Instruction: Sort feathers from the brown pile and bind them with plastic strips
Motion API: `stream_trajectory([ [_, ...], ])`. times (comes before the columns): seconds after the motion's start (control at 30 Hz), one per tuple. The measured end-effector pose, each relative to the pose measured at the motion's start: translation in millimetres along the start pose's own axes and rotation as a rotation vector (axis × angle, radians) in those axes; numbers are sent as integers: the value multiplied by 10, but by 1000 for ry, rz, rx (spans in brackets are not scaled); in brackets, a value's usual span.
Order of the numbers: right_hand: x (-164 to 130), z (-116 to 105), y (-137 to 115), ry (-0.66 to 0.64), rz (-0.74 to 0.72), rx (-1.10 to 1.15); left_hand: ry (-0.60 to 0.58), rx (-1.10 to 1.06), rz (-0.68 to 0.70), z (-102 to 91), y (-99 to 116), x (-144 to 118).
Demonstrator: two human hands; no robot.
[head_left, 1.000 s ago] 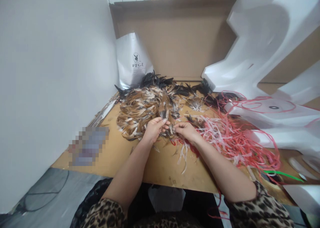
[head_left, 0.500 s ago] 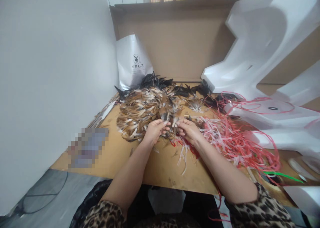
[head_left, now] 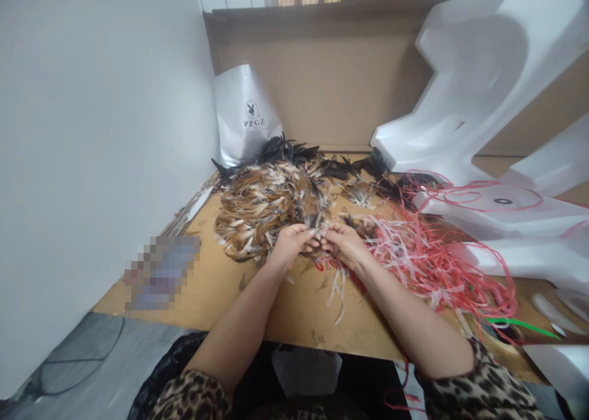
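Observation:
My left hand point(head_left: 292, 244) and my right hand point(head_left: 341, 242) meet at the front right edge of a heap of brown feathers point(head_left: 257, 205). Each hand is closed in a pinch, thumb against fingers. Between them stand small brown and grey feathers point(head_left: 313, 211), their pale quill ends at my fingertips. How many feathers each hand holds is hidden. Black feathers point(head_left: 288, 150) lie along the back of the heap. A tangle of pink and white plastic strips point(head_left: 427, 254) lies just right of my right hand.
A silver-white bag point(head_left: 246, 116) stands at the back left, against a cardboard panel point(head_left: 322, 76). White foam pieces point(head_left: 469, 88) rise on the right. A grey wall point(head_left: 105, 131) borders the table point(head_left: 221, 291) on the left. A green strip point(head_left: 524, 326) lies at the front right.
My two hands have come together, so their fingertips now nearly touch. The feathers in them are drawn side by side. The heap and surrounding things look the same.

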State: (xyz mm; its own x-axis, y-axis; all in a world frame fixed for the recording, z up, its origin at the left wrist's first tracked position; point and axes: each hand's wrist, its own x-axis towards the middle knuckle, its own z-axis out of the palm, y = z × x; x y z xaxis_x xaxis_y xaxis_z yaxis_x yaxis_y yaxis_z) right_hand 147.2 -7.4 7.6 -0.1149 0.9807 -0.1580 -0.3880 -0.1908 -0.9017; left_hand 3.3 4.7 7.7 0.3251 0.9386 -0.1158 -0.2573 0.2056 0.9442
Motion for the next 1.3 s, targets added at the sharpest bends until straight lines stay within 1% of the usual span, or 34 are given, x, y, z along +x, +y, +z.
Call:
stream_trajectory([
  [0.17, -8, 7, 8, -23, 35, -10, 47, 65, 62, 1, -9, 19],
  [0.3, -23, 30, -5, -30, 43, -18, 44, 124, 98, 21, 12, 8],
  [0.4, -15, 29, 11, -17, 22, -26, 40, 122, 99, 24, 17, -2],
  [0.57, -2, 18, 57, 51, -102, -82, 44, 75, 68, 17, 12, 3],
  [0.7, -22, 35, 52, 38, -145, -155, 63, 65, 37, 27, 22, 3],
  [0.9, -42, 38, -2, 18, -153, -150, 50, 16, 6, 20, 35, -5],
  [1.07, -33, -17, -38, -4, -163, -121, -17, -11, -49, 12, 61, -24],
  [1.3, -35, -29, -24, 5, -164, -199, -53, 7, -73, 33, 61, -41],
])
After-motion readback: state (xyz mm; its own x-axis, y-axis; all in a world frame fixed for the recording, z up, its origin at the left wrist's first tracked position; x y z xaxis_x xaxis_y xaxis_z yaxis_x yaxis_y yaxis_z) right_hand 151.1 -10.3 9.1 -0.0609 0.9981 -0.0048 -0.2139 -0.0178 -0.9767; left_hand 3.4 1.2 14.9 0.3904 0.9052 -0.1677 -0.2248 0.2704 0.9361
